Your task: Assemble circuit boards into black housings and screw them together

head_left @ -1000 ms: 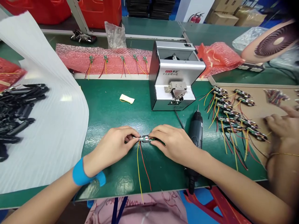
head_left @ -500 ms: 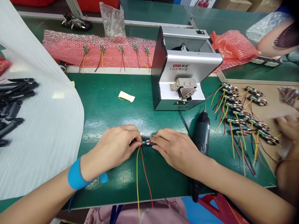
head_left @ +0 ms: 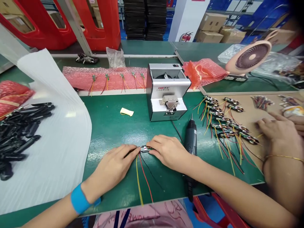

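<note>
A small circuit board point(head_left: 145, 148) lies on the green mat point(head_left: 114, 129), with yellow, red and black wires point(head_left: 142, 177) trailing toward me. My left hand point(head_left: 114, 167) pinches the board's left end with its fingertips. My right hand point(head_left: 169, 152) presses and grips the board's right end, fingers curled. A blue band sits on my left wrist point(head_left: 79, 199).
A black electric screwdriver point(head_left: 190, 142) lies right of my right hand. Behind stands a silver screw feeder point(head_left: 166, 91). Several wired boards point(head_left: 225, 123) lie to the right, where another person's hand point(head_left: 277, 133) rests. Black parts point(head_left: 19, 126) sit on white foam sheet point(head_left: 61, 136) at left. Pink bubble wrap point(head_left: 106, 77) holds small boards.
The camera has tilted up and back, showing more of the far bench. Both hands stay on the small board, which has barely moved. The other person's hand shifted slightly.
</note>
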A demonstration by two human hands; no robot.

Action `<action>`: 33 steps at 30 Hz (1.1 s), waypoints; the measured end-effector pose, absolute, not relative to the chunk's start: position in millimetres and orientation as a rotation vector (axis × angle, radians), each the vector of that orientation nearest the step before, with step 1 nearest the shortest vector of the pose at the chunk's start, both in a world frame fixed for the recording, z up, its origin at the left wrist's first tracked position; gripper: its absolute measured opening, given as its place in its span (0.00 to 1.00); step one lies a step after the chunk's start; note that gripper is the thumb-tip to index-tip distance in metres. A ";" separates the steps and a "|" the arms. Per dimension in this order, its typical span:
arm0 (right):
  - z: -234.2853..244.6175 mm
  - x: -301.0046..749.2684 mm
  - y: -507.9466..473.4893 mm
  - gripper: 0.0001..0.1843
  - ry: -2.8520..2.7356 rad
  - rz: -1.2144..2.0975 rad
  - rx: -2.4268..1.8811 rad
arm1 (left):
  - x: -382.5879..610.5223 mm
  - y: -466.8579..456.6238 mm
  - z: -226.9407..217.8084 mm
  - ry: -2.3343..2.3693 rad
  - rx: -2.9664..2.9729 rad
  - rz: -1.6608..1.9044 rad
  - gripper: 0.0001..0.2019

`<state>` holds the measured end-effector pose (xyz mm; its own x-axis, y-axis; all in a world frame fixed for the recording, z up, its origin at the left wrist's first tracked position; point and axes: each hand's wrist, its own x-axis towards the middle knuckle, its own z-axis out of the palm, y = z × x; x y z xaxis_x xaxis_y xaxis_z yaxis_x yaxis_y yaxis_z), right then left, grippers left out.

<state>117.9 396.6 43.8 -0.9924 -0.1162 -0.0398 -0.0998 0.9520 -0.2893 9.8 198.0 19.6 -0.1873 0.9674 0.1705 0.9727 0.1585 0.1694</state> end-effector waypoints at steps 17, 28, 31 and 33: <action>36.0 136.9 404.1 0.13 3.207 -0.304 -0.434 | 20.8 197.2 27.9 -2.092 -2.117 0.146 0.28; 32.7 138.5 399.9 0.13 3.215 -0.173 -0.436 | 23.1 199.0 25.6 -2.114 -2.100 0.152 0.25; 30.0 138.4 399.4 0.11 3.299 -0.283 -0.335 | 19.9 197.1 26.8 -2.212 -2.083 0.015 0.23; 33.1 139.8 401.8 0.11 3.311 -0.357 -0.295 | 18.7 195.1 26.6 -2.274 -2.027 -0.126 0.20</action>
